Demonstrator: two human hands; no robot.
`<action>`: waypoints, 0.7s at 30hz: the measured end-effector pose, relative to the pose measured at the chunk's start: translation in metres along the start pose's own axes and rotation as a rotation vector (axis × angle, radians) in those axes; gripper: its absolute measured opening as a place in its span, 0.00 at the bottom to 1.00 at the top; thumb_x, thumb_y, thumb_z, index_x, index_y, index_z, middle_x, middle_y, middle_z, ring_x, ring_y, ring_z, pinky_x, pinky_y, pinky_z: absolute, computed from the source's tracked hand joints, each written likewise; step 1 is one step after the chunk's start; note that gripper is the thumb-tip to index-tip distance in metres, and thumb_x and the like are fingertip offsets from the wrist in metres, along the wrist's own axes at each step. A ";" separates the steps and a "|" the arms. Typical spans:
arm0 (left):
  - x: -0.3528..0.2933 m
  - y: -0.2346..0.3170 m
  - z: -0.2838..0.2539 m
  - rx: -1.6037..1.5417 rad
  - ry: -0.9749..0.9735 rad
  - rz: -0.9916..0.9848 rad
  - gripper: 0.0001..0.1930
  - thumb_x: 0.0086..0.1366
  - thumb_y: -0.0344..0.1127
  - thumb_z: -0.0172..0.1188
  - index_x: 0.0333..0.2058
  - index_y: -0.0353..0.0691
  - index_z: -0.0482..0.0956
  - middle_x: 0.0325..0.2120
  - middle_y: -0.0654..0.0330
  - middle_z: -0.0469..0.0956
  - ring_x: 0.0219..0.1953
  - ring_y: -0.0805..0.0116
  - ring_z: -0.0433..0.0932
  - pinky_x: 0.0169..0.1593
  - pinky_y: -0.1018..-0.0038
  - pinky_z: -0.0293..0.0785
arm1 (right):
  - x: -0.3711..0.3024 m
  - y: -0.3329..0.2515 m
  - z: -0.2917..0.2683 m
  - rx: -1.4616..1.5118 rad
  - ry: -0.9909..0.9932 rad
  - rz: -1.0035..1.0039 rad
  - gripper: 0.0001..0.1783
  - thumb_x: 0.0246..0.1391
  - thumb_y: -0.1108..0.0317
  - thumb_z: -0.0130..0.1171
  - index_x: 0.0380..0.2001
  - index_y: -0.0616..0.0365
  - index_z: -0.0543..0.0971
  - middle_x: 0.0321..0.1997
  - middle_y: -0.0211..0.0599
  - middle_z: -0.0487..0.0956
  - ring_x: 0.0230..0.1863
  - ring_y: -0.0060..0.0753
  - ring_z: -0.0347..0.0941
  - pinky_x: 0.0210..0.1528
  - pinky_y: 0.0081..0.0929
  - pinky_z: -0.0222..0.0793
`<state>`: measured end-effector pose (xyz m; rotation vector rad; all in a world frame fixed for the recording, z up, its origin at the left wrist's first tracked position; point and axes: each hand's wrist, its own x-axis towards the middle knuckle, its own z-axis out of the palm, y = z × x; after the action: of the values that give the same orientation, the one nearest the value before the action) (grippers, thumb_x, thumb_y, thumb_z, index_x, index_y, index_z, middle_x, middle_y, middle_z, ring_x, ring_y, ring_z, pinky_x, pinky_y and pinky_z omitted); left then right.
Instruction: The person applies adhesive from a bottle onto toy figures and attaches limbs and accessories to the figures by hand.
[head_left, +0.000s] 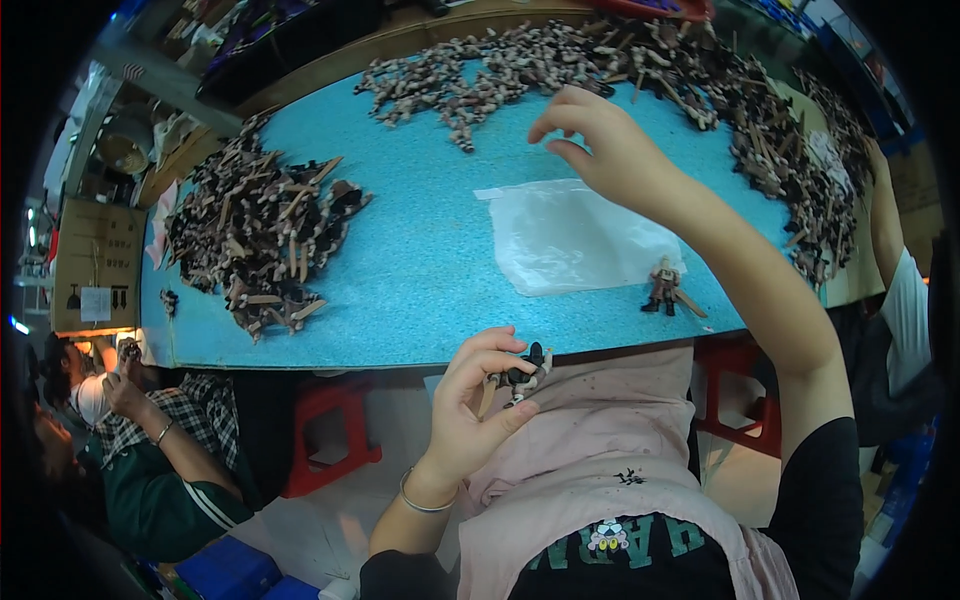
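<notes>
My left hand [470, 400] is closed around a small toy figure [526, 374] with black and pale parts, held just off the table's near edge in front of my apron. A brown flat piece shows beside it between the fingers. My right hand [592, 140] is stretched out over the table, thumb apart from its curved fingers, with nothing visible in them. It hovers beyond a clear plastic sheet or bag [570, 240] and short of the far pile of toy figures [500, 75]. Another figure [662, 285] lies by the near right corner of the plastic, a brown strip next to it.
The blue table top [400, 250] carries a big pile of figures [260, 225] on the left and another [800, 190] along the right. Other people sit at both sides; one person's hand [125, 390] holds a small thing. Red stools [335, 430] stand below the table.
</notes>
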<state>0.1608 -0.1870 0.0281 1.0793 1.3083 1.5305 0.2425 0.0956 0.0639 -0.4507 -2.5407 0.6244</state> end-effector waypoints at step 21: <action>0.022 0.033 -0.135 0.403 0.732 0.299 0.14 0.59 0.27 0.62 0.43 0.33 0.74 0.46 0.55 0.69 0.48 0.70 0.70 0.53 0.74 0.68 | 0.076 -0.008 0.092 -0.440 0.045 -0.017 0.07 0.44 0.80 0.54 0.29 0.61 0.76 0.36 0.48 0.76 0.43 0.48 0.72 0.44 0.42 0.67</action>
<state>0.0232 -0.2074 0.0506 1.0207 2.0925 2.0520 0.1295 0.0889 0.0240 -0.5813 -2.6305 0.0394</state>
